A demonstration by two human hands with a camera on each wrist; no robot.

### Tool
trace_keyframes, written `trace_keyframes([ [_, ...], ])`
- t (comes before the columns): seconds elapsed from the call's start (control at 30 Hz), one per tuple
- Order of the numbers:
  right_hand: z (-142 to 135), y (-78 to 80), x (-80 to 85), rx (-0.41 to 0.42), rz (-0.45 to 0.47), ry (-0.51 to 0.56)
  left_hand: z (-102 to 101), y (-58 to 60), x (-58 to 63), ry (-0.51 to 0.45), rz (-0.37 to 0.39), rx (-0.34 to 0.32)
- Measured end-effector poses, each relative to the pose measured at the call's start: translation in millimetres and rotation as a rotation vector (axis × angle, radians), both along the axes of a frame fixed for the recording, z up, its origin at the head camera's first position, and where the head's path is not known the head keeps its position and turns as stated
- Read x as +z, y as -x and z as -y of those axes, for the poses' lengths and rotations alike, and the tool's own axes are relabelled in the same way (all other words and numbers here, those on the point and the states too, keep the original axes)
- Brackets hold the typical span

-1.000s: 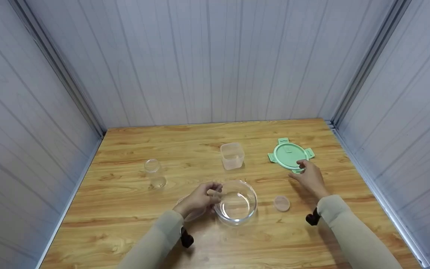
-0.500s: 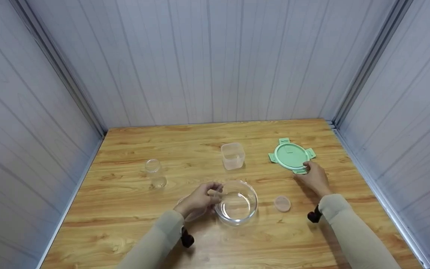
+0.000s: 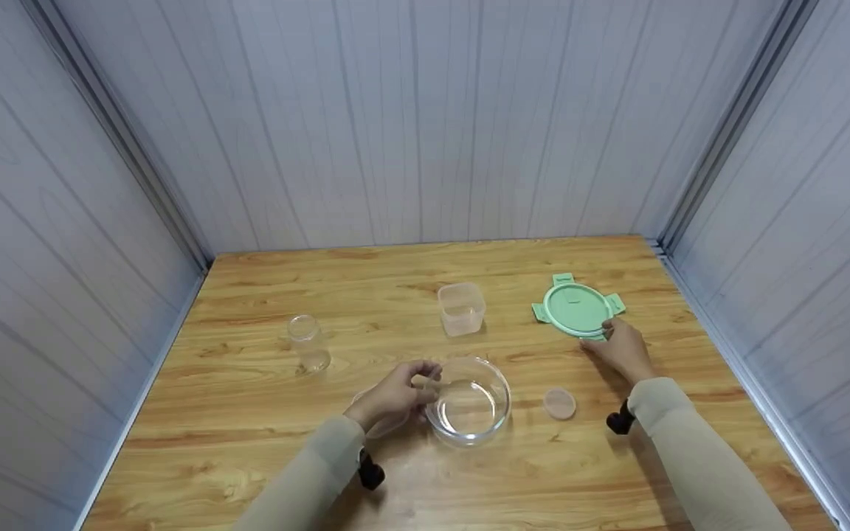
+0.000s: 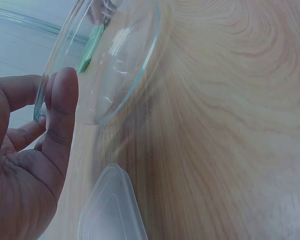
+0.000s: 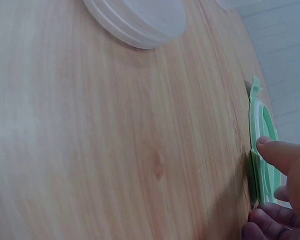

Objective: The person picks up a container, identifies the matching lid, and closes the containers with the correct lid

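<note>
My left hand (image 3: 399,392) pinches the left rim of a clear round glass bowl (image 3: 468,426); in the left wrist view the thumb (image 4: 61,107) lies on one side of the glass and fingers on the other. A round green lid (image 3: 578,306) with flip-out locking tabs lies flat at the right of the table. My right hand (image 3: 626,352) grips its near edge by a tab. In the right wrist view the thumb (image 5: 275,150) is on top of the lid, with the fingers low at its edge. Part of that tab is hidden by the hand.
A translucent plastic lid (image 4: 112,210) lies beneath my left wrist. Between the hands is a small round translucent lid (image 3: 560,404). A squarish translucent container (image 3: 462,310) stands behind the bowl, a clear jar (image 3: 308,343) to the left. Panel walls border the table.
My right hand has shifted slightly right along the green lid's near edge and taken hold there. The left hand and the bowl have stayed in place.
</note>
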State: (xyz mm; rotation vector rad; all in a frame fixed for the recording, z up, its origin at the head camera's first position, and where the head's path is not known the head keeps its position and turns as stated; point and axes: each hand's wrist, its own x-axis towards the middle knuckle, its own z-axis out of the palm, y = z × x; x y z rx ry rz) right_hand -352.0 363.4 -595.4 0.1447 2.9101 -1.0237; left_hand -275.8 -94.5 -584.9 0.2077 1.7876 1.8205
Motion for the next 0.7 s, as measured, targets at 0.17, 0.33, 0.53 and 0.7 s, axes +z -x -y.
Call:
trace_keyframes([
  [0.17,0.4,-0.2,0.3,-0.009,-0.007,-0.003,-1.0,-0.9,0.3,-0.007,0.017,0.010],
  [0.33,-0.9,-1.6,3.1,-0.020,0.010,0.028,-0.5,-0.7,0.5,-0.003,0.008,0.011],
  [0.53,-4.1,-3.1,5.3,-0.031,0.050,0.086,-0.3,-0.6,0.5,-0.008,0.010,0.007],
  [0.7,-8.1,-2.8,6.6,-0.034,0.088,0.117,-1.6,-0.9,-0.1,-0.025,0.019,0.009],
])
